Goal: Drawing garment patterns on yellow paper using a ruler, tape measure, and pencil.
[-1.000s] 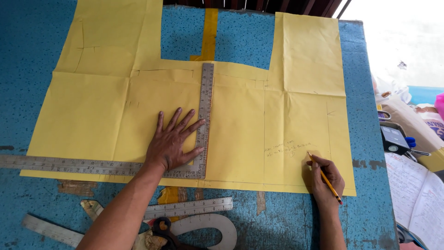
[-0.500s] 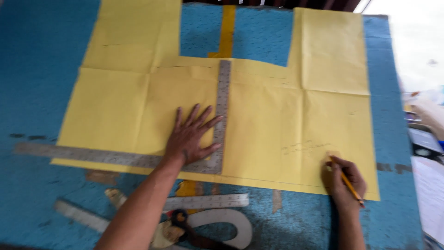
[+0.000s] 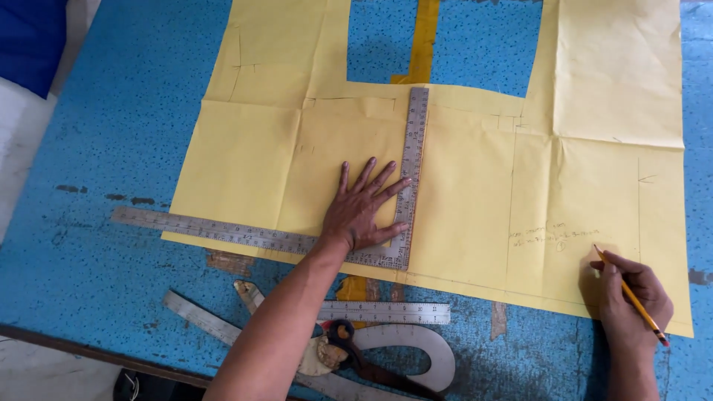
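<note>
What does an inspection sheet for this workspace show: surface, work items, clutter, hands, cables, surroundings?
Surface: blue speckled table, worn patches.
Work items: yellow pattern paper lying flat, creased, pencil-marked; metal L-square on it.
Clutter: straight ruler, curved ruler and scissors at the near edge.
Hands: left hand spread flat inside the square's corner; right hand holding a yellow pencil, tip on the paper.
Cables: nothing seen.
Surroundings: blue cloth upper left.

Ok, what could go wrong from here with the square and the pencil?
1. The left hand pins only the corner of the square; its long arm overhangs the paper edge, so it could pivot and skew any line.
2. The right hand holds the pencil near the paper's lower right edge, far from the square; a freehand mark there may wander.
3. The paper's creases could deflect the pencil tip.
</note>
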